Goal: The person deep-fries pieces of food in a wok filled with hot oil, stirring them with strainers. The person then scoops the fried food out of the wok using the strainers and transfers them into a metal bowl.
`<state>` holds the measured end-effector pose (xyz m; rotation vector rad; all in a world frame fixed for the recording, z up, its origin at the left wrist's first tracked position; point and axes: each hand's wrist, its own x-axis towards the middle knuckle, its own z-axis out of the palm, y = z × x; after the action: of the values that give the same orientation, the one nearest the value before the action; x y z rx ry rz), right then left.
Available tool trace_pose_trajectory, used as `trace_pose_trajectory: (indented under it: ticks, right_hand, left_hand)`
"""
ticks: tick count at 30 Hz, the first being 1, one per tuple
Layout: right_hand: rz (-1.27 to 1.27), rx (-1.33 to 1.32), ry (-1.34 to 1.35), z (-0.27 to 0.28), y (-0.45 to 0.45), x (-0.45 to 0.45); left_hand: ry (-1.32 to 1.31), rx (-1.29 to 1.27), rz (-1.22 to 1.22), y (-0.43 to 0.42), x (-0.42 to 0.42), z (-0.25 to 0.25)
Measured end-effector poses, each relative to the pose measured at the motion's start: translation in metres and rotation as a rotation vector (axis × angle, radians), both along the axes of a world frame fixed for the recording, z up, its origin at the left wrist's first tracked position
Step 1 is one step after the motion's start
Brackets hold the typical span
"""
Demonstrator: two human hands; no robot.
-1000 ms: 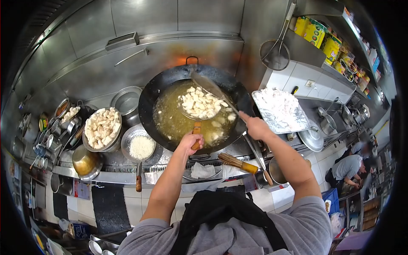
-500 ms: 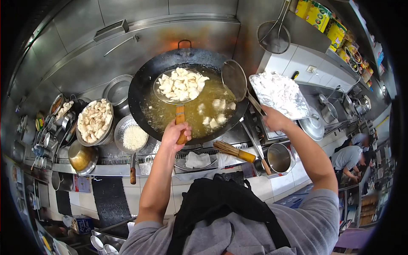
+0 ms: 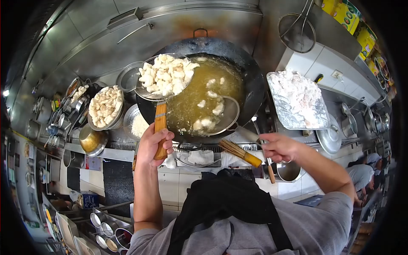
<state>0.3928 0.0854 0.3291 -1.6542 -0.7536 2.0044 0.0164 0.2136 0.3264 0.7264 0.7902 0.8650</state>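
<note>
My left hand [image 3: 155, 146] is wrapped round the wooden handle of a skimmer [image 3: 160, 117]. Heaped in its wire bowl are pale fried pieces [image 3: 166, 76], held above the left side of a large black wok [image 3: 250, 80]. My right hand [image 3: 280, 147] grips the handle of a round mesh strainer [image 3: 230, 112], whose mesh dips into the hot oil [image 3: 191, 104] near the wok's front right. Several loose pieces [image 3: 205, 124] float in the oil and around that mesh. Part of each handle is hidden by my fingers.
Left of the wok stand a bowl of fried pieces [image 3: 105, 107], a perforated ladle with white bits [image 3: 139, 126] and a brass-coloured bowl [image 3: 91, 139]. To the right is a tray [image 3: 304, 126] of white floured pieces. A bamboo brush [image 3: 240, 153] lies in front.
My left hand has brought the loaded skimmer leftward, from over the wok's middle to its left rim. The mesh strainer in my right hand has come down from the right rim into the oil.
</note>
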Motion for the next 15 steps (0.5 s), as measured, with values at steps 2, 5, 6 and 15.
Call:
trace_pose_trajectory:
  ticks: [2,5,6,15]
  right_hand:
    - [-0.12,-0.003,0.225,-0.033,0.004,-0.011]
    - [-0.307,0.072,0.549,-0.077,0.011,-0.031]
    - [-0.354,0.099,0.634,-0.084,0.014,-0.037]
    - [-0.528,0.214,0.59,-0.098,0.059,0.0]
  left_hand:
    - [0.045,0.014,0.036,-0.006,0.002,0.004]
    - [0.066,-0.028,0.064,-0.015,0.004,0.01]
    - [0.055,-0.034,0.066,-0.015,0.002,0.008]
    - [0.062,-0.056,0.127,-0.019,0.009,-0.001]
